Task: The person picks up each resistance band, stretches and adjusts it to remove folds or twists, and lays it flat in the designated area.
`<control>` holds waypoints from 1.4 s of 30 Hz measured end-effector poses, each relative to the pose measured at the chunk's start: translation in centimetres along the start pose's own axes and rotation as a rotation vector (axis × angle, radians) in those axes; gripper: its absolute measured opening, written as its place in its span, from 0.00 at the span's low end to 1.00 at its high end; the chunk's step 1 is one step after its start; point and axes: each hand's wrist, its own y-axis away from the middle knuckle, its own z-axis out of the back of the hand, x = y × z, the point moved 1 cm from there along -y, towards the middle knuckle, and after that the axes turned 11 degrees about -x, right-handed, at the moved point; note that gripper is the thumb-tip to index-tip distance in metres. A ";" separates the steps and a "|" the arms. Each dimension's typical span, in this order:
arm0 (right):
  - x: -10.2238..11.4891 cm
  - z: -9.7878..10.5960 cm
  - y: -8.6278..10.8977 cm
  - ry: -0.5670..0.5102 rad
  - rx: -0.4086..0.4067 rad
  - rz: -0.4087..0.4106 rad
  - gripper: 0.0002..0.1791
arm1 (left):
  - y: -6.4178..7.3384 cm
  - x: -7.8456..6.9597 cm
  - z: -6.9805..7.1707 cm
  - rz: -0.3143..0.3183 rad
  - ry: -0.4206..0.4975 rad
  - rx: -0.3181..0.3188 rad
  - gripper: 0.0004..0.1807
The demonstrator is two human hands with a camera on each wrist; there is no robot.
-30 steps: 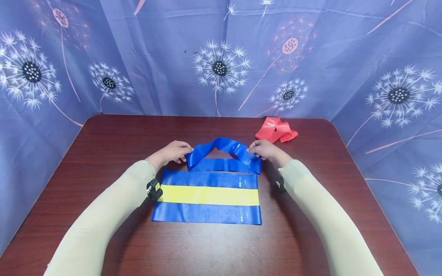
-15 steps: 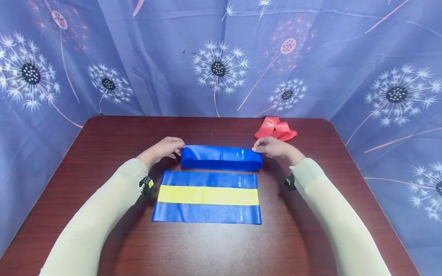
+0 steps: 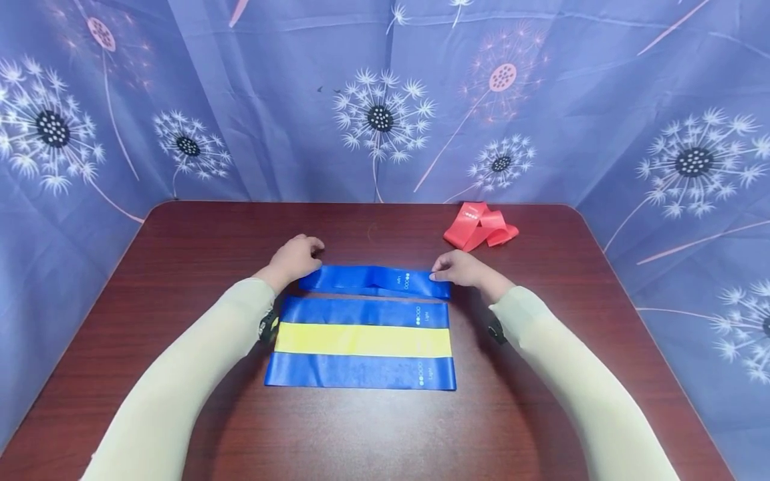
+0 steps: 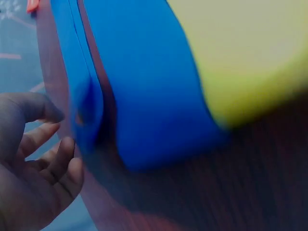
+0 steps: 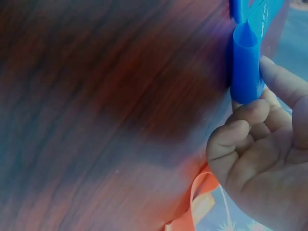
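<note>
A blue resistance band, a loop marked "Light", lies stretched from left to right on the table. My right hand pinches its right end between thumb and fingers; the right wrist view shows the loop's rounded end there. By the band's left end is my left hand, its fingers loosely bent and spread. In the left wrist view that hand has nothing between thumb and fingers, close beside the band. Just nearer the body, a yellow band lies flat between two blue strips, the lower one also marked "Light".
A crumpled red resistance band lies at the back right of the brown table, beyond my right hand. A blue curtain with dandelion prints hangs along the table's back and sides.
The upper blue band, arched up and twisted at first, has been straightened, then lowered flat and drawn nearer the other bands. My left hand has let go of its end.
</note>
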 end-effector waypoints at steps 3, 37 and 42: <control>0.1 -0.1 0.1 0.000 -0.019 0.009 0.09 | -0.5 -2.0 -0.9 -0.066 -0.026 -0.015 0.20; 0.3 -0.5 0.8 -0.011 0.075 0.128 0.15 | -0.7 -6.7 1.1 -0.052 0.296 0.250 0.12; 0.6 -0.4 0.8 -0.027 0.109 0.123 0.15 | -0.7 -6.5 1.8 -0.027 0.328 0.253 0.13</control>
